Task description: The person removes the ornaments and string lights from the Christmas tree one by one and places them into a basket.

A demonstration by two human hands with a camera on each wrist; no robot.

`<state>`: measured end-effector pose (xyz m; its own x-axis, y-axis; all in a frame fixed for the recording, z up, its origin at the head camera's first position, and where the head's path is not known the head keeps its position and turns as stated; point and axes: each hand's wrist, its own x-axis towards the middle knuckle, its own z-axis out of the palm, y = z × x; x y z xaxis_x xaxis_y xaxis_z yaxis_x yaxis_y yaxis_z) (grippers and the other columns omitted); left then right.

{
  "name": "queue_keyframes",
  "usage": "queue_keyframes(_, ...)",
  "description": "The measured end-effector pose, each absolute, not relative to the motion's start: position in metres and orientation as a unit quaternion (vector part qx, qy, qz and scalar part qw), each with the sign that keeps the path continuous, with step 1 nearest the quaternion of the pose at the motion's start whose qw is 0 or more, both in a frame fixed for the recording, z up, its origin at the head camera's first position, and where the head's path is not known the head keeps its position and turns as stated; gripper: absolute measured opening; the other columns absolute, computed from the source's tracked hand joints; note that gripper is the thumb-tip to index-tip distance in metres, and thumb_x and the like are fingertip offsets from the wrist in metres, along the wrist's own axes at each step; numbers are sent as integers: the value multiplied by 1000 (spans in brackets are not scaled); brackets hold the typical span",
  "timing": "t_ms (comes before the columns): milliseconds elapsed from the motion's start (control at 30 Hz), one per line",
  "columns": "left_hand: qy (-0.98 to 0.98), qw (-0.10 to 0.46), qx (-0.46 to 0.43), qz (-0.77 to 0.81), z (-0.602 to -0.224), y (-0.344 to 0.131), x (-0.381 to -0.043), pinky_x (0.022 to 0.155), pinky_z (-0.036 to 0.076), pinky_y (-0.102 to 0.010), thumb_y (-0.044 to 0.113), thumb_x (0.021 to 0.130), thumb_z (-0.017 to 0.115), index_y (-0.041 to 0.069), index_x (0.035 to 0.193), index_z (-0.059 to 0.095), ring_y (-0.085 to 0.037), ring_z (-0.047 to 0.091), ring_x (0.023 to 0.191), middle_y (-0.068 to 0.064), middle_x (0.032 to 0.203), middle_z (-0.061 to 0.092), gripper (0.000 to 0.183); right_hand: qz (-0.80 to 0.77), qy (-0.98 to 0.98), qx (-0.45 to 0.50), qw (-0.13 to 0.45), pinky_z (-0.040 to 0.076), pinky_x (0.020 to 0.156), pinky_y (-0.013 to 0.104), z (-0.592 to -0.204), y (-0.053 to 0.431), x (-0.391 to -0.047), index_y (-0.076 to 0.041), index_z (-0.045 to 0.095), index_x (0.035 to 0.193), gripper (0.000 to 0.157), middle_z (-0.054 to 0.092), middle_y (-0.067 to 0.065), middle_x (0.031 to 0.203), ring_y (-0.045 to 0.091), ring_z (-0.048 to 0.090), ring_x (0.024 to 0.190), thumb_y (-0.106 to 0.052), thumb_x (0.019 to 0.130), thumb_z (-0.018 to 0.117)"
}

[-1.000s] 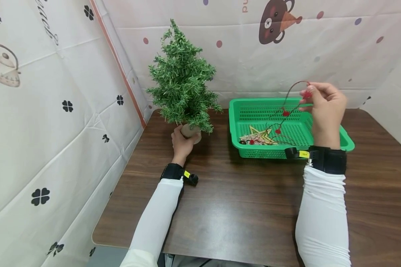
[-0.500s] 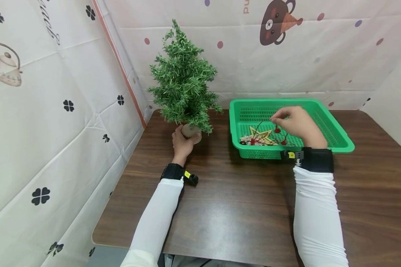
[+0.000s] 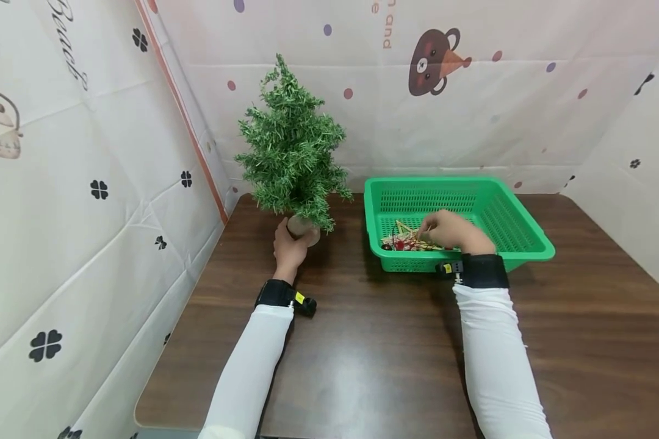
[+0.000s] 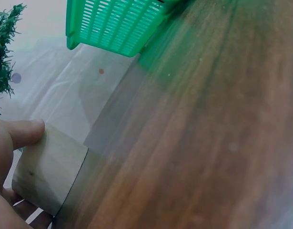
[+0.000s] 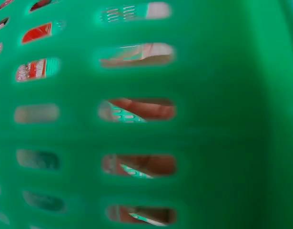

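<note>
A small artificial Christmas tree stands at the back left of the table. My left hand grips its pale round base; in the left wrist view the thumb lies along the top edge of that base. My right hand reaches down into a green basket, fingers bent and fingertips right at a pile of ornaments. A yellow star and small red pieces show beside them. I cannot tell whether the fingers pinch anything. In the right wrist view, the basket wall hides most of the hand.
The brown wooden table reaches back to a patterned cloth backdrop, with another patterned cloth along the left side. The basket's front rim lies between my right forearm and the ornaments.
My right hand has lowered the red-beaded string from above the basket down into the ornaments, moving left. My left hand stays on the tree's base. The head view has shifted slightly.
</note>
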<state>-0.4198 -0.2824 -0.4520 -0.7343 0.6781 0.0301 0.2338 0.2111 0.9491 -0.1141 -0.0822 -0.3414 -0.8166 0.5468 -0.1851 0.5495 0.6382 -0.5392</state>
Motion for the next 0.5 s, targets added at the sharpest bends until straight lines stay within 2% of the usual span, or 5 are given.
queue_keyframes(100, 748, 210, 301, 553, -453, -282, -416, 122, 8, -66, 41, 97, 69, 16, 163, 21, -42, 20, 153, -14, 165, 27, 86, -290, 910, 295, 17, 46, 65, 35, -344, -83, -112, 0, 71, 115, 24, 68, 17, 108, 21, 54, 75, -13, 101, 58)
queue_keyframes(200, 743, 214, 302, 557, -453, -281, -414, 121, 8, -66, 41, 97, 69, 15, 164, 20, -43, 21, 152, -14, 165, 27, 86, -278, 916, 290, 12, 48, 71, 37, -344, -86, -110, 0, 70, 118, 27, 69, 17, 113, 26, 58, 89, -18, 102, 58)
queue_keyframes(333, 745, 210, 301, 557, -453, -282, -413, 120, 9, -66, 40, 96, 70, 16, 163, 21, -43, 23, 151, -14, 164, 30, 86, -283, 917, 281, -9, 50, 76, 39, -341, -93, -112, -2, 69, 122, 32, 69, 17, 119, 26, 60, 93, -25, 104, 56)
queue_keyframes(500, 746, 209, 300, 557, -452, -284, -414, 120, 7, -66, 40, 96, 69, 17, 164, 20, -43, 22, 151, -13, 165, 29, 86, -306, 912, 271, -35, 51, 77, 40, -336, -100, -120, -5, 69, 119, 33, 69, 18, 117, 25, 62, 92, -32, 105, 56)
